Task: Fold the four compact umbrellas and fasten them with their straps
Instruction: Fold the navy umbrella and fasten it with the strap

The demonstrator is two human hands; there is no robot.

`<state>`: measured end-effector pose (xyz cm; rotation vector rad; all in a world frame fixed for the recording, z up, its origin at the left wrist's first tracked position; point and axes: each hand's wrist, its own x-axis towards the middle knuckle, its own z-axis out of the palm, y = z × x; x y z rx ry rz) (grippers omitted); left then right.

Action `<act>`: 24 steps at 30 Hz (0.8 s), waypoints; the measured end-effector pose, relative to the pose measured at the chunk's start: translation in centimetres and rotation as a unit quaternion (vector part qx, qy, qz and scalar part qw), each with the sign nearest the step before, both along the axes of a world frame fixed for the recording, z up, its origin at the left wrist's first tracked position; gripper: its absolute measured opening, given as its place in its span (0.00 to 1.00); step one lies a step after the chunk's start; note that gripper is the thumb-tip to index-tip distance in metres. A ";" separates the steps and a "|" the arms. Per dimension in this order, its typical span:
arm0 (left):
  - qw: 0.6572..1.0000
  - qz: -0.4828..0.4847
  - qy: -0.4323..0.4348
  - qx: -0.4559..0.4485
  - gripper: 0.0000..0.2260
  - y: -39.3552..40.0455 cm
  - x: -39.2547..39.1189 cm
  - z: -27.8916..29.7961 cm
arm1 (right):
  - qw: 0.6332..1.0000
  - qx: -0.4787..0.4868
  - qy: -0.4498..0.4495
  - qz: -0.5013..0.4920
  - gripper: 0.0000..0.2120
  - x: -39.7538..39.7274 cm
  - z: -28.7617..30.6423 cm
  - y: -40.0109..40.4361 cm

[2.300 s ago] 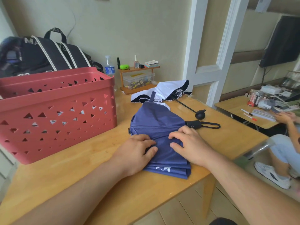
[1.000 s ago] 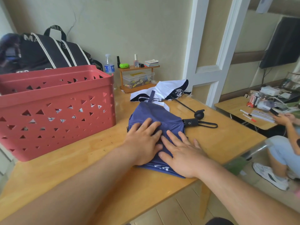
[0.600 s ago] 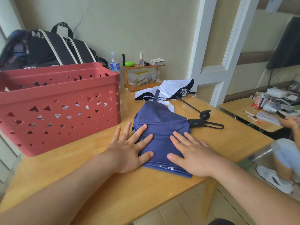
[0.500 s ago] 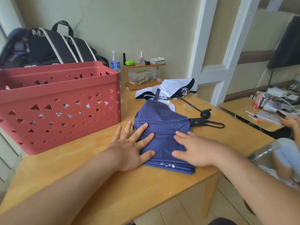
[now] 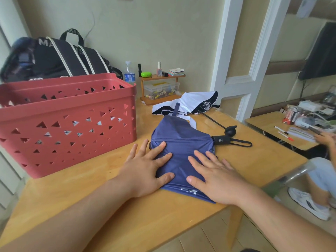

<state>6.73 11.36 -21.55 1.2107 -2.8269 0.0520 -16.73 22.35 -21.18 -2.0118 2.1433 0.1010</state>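
Note:
A navy blue compact umbrella (image 5: 179, 140) lies flattened on the wooden table (image 5: 76, 193), its black handle (image 5: 221, 140) and wrist loop pointing right. My left hand (image 5: 145, 168) presses flat on the canopy's left part, fingers spread. On the right part my right hand (image 5: 216, 176) lies flat too, fingers straight. The umbrella's blue strap (image 5: 176, 109) sticks up at the far end. Behind it lies a white and navy umbrella (image 5: 189, 103), loosely collapsed, with its thin shaft and round black handle (image 5: 230, 131) reaching toward the right.
A red perforated basket (image 5: 67, 122) stands at the left on the table, with a black bag (image 5: 54, 59) behind it. A small wooden shelf (image 5: 161, 86) with bottles sits by the wall. Another person sits at a second desk (image 5: 280, 130) on the right.
My right hand went from curled fingers at the canopy's edge to lying flat with straight fingers. My left hand stays flat on the blue fabric. The view shifted slightly.

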 end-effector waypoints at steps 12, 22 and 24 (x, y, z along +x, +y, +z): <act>0.867 0.211 0.381 0.244 0.29 -9.0 -7.4 6.0 | 1.000 -0.019 -0.018 0.002 0.31 -0.2 -0.3 -0.1; 0.780 0.117 0.583 0.193 0.15 -4.8 -5.9 5.3 | 1.000 -0.018 -0.024 0.003 0.32 -0.1 -0.3 0.0; 0.760 0.092 0.612 0.201 0.16 -2.8 -5.1 4.8 | 1.000 -0.019 -0.024 0.005 0.32 -0.1 -0.2 0.0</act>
